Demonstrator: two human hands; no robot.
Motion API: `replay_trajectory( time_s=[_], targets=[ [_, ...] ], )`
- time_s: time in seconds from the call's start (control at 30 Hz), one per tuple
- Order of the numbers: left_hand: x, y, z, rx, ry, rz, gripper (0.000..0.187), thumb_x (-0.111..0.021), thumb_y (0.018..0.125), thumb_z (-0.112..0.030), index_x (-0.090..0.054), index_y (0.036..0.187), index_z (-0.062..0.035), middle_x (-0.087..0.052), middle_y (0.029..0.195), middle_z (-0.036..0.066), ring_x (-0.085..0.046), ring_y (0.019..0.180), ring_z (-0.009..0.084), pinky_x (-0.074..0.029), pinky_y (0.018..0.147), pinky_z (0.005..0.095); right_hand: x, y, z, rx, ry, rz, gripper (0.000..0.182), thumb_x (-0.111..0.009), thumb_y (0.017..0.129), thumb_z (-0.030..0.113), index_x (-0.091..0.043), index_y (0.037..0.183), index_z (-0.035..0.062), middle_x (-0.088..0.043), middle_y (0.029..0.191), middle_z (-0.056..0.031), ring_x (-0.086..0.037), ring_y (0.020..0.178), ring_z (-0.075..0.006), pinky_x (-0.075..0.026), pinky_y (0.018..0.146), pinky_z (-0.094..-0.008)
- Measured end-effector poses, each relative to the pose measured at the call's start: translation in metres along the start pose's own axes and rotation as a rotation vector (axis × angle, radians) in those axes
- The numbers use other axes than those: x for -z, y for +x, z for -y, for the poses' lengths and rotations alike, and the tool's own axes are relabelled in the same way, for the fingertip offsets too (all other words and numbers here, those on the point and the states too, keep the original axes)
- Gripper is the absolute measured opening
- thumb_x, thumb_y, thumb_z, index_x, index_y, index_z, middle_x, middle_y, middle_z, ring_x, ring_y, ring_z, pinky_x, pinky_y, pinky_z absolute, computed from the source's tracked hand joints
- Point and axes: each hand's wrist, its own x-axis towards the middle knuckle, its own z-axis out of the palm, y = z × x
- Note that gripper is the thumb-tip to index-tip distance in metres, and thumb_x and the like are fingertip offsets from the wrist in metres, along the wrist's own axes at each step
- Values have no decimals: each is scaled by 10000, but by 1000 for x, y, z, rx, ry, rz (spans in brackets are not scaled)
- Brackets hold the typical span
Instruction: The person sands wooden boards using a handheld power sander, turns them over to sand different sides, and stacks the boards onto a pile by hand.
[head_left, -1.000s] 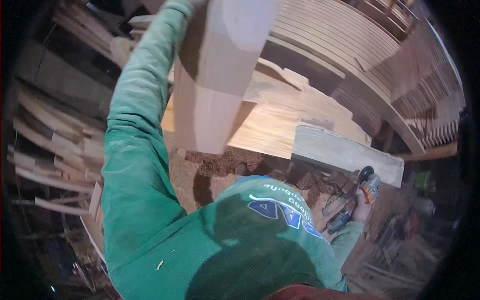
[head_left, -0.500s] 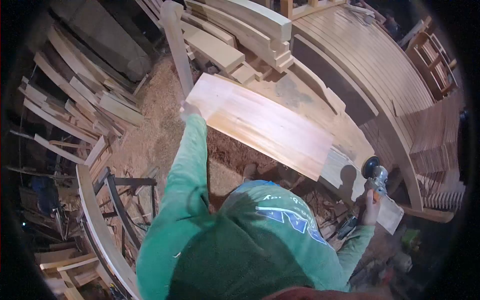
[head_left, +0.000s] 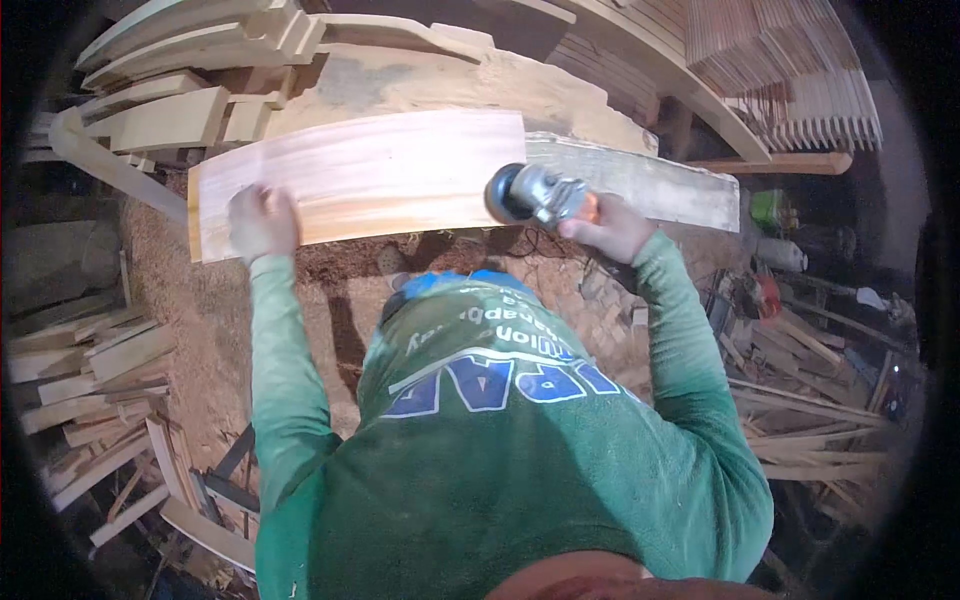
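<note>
A wide, pale wooden board [head_left: 370,175] with a reddish front edge lies across the workbench. Near its left end, my left hand [head_left: 264,222] rests at the front edge with the fingers curled in against the wood. My right hand [head_left: 606,228] is wrapped round the body of a disc sander [head_left: 545,195], which has a silver head and a bit of orange on its body. The sander's round dark pad faces left and overlaps the board's right end in this view. Beneath and to the right of the board runs a greyish worn plank [head_left: 665,185].
Cut curved timber pieces [head_left: 180,115] are stacked at the back left. A slatted wooden panel [head_left: 770,60] leans at the back right. Loose offcuts [head_left: 90,380] pile up on the left and scrap strips [head_left: 820,430] on the right. Sawdust [head_left: 200,300] covers the floor.
My view has turned to the right. My right hand has brought the sander in from the right to the board's end. My left hand has shifted from the board's left corner to its front edge.
</note>
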Motion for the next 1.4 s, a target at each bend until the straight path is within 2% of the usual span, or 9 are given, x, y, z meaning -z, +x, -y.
replay_trajectory(
  time_s=[0.07, 0.23, 0.57, 0.67, 0.8, 0.87, 1.2, 1.33, 1.4],
  targets=[
    [-31, 2, -41, -253, 119, -3, 393, -700, 891, -401, -690, 1179, -133, -623, 1314, 110, -571, 1243, 281, -444, 1008, 484, -6, 3, 26, -59, -11, 113, 572, -786, 878, 374, -627, 1267, -14, -683, 1118, -61, -599, 1030, -155, -481, 955, -321],
    [-57, 17, -98, -221, 125, 130, 502, -628, 932, -498, -632, 1345, -213, -545, 1453, 68, -471, 1374, 276, -299, 1124, 534, -9, 28, 40, -31, -187, 193, 702, -768, 811, 589, -681, 1206, 16, -730, 1067, -174, -697, 988, -250, -532, 917, -382],
    [-58, 20, -98, -213, 192, 166, 527, -591, 942, -495, -560, 1409, -251, -500, 1498, 42, -415, 1415, 256, -283, 1118, 572, 64, 129, 59, -152, -516, 66, 878, -646, 786, 795, -691, 1201, 22, -716, 1114, -180, -670, 1077, -308, -494, 998, -397],
    [-59, 19, -97, -214, 190, 155, 528, -586, 942, -503, -559, 1410, -262, -504, 1493, 35, -419, 1410, 256, -285, 1115, 582, 66, 153, 44, -153, -499, 72, 835, -647, 824, 757, -669, 1221, 23, -709, 1034, -132, -655, 1008, -227, -507, 891, -383],
    [-60, 19, -97, -210, 217, 160, 526, -581, 944, -511, -560, 1411, -268, -509, 1487, 24, -422, 1407, 258, -289, 1115, 583, 46, 136, 48, -138, -514, 191, 749, -691, 856, 666, -655, 1254, 32, -706, 1088, -124, -639, 1051, -223, -488, 956, -365],
    [-62, 18, -97, -210, 220, 156, 526, -580, 945, -514, -561, 1410, -269, -510, 1486, 20, -423, 1407, 260, -291, 1114, 584, 27, 113, 27, 93, -330, 195, 776, -676, 810, 732, -688, 1227, 78, -722, 1124, -167, -674, 1072, -306, -493, 994, -407],
    [-63, 19, -95, -219, 221, 163, 526, -564, 955, -517, -556, 1418, -269, -491, 1498, 41, -425, 1401, 281, -285, 1113, 586, -2, 53, 77, -98, -301, 395, 777, -775, 783, 651, -645, 1293, 80, -702, 1215, -185, -638, 1179, -322, -462, 1049, -425],
    [-59, 19, -97, -211, 213, 181, 526, -556, 959, -520, -555, 1422, -270, -495, 1491, 48, -430, 1395, 281, -275, 1120, 582, 13, 111, 64, 37, -234, 208, 749, -799, 781, 613, -645, 1306, 102, -698, 1237, -163, -636, 1174, -274, -456, 1071, -402],
    [-63, 19, -94, -208, 205, 174, 537, -570, 947, -518, -563, 1420, -262, -485, 1507, 51, -421, 1409, 274, -267, 1124, 578, 28, 157, 31, 59, -386, 74, 849, -701, 771, 764, -670, 1272, 80, -710, 1199, -170, -660, 1132, -284, -491, 1029, -406]
  ],
)
